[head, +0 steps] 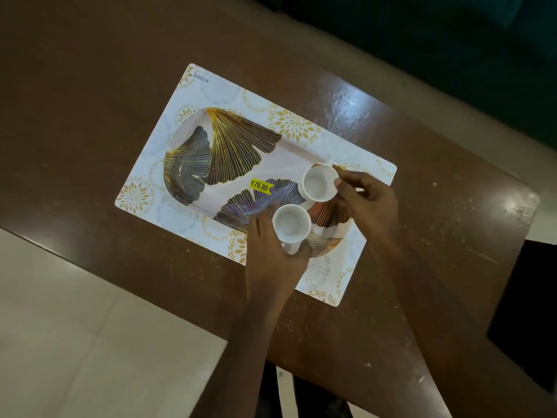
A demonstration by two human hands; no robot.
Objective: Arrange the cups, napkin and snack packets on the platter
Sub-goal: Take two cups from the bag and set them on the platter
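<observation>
Left hand (272, 251) wrapped around near white cup (291, 223), right hand (369, 197) pinching rim of far white cup (320, 183); both cups upright, empty, just apart, at the platter's (229, 152) right end beside yellow price sticker (259, 185). Platter sits on patterned placemat (193, 86), on brown worktop (90, 116).

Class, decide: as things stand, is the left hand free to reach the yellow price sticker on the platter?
Probably not: the left hand is wrapped around a white cup. The price sticker itself lies uncovered on the platter.
</observation>
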